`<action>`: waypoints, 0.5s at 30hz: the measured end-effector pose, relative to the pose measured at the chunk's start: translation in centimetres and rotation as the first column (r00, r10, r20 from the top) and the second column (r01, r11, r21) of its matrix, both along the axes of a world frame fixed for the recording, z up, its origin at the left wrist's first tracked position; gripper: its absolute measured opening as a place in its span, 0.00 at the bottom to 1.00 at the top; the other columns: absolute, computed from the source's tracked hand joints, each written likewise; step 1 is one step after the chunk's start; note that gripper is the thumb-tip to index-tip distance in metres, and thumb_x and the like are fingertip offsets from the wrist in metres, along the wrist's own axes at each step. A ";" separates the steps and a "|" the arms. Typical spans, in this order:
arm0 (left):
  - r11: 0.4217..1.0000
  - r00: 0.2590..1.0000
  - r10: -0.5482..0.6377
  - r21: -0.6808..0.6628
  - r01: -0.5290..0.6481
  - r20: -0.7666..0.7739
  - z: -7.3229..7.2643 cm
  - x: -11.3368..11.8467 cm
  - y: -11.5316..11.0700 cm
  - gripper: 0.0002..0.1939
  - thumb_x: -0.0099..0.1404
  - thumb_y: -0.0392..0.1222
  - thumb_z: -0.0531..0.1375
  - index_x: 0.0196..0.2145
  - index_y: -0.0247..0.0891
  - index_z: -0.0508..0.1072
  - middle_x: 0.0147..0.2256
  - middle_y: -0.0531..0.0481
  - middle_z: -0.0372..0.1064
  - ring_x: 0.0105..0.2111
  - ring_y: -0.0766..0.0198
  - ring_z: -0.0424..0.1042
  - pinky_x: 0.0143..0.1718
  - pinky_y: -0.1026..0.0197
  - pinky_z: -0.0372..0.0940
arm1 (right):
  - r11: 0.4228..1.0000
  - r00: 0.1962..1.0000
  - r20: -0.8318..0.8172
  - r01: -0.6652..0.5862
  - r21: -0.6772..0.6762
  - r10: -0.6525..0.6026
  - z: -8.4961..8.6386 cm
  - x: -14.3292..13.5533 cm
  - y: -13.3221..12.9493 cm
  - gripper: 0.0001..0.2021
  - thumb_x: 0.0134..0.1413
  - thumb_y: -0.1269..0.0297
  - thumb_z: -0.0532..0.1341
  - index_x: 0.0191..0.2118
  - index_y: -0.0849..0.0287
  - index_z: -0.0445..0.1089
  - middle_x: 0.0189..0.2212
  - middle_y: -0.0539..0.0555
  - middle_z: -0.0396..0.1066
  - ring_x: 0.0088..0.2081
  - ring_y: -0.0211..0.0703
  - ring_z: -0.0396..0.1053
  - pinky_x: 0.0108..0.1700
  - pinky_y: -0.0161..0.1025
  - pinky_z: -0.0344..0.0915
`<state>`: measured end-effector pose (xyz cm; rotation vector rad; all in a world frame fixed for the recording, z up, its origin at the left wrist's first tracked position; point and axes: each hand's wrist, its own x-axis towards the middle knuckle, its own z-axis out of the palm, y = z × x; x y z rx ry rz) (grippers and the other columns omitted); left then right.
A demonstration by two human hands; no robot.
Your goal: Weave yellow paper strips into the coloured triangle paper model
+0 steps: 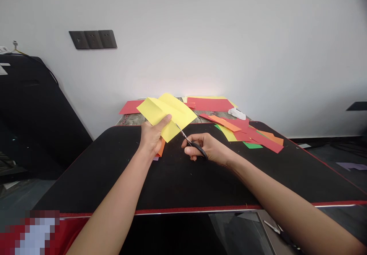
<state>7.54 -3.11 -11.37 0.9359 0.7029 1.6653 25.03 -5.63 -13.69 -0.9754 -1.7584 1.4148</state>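
A creased sheet of yellow paper (pixel 169 111) is held up over the mat by my left hand (pixel 151 136), its thumb pressed on top near the middle. My right hand (pixel 200 146) grips a pair of scissors (pixel 197 148) by the black handles. The metal blades point up and left and reach the lower right part of the yellow sheet. Whether they have cut into it I cannot tell. Beneath my left hand, a bit of orange paper (pixel 161 148) and a purple edge show on the mat.
A black mat (pixel 172 186) with red edging covers the table. Red, orange, yellow and green paper pieces (pixel 249 132) lie at the right. Red sheets (pixel 210 104) and a crumpled white tissue (pixel 236 113) lie at the back, before a wall with sockets (pixel 93 39).
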 end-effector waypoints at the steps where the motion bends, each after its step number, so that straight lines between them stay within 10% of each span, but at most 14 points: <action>1: 1.000 1.000 -0.006 0.002 0.006 -0.005 0.0 0.0 -0.1 0.22 0.37 0.36 0.77 0.32 0.34 0.78 0.38 0.42 0.80 0.39 0.52 0.78 0.40 0.58 0.73 | 1.000 1.000 -0.002 0.000 -0.001 0.000 0.1 0.0 0.0 0.23 0.40 0.46 0.70 0.34 0.61 0.70 0.22 0.47 0.67 0.24 0.34 0.63 0.31 0.36 0.60; 15: 0.999 0.999 -0.042 0.004 0.042 -0.021 0.0 0.0 -0.2 0.22 0.38 0.36 0.76 0.33 0.33 0.78 0.37 0.42 0.80 0.39 0.51 0.78 0.41 0.56 0.73 | 1.000 1.000 -0.009 -0.016 0.008 0.016 0.0 0.0 0.0 0.23 0.38 0.46 0.71 0.32 0.60 0.70 0.22 0.47 0.66 0.23 0.34 0.62 0.30 0.35 0.58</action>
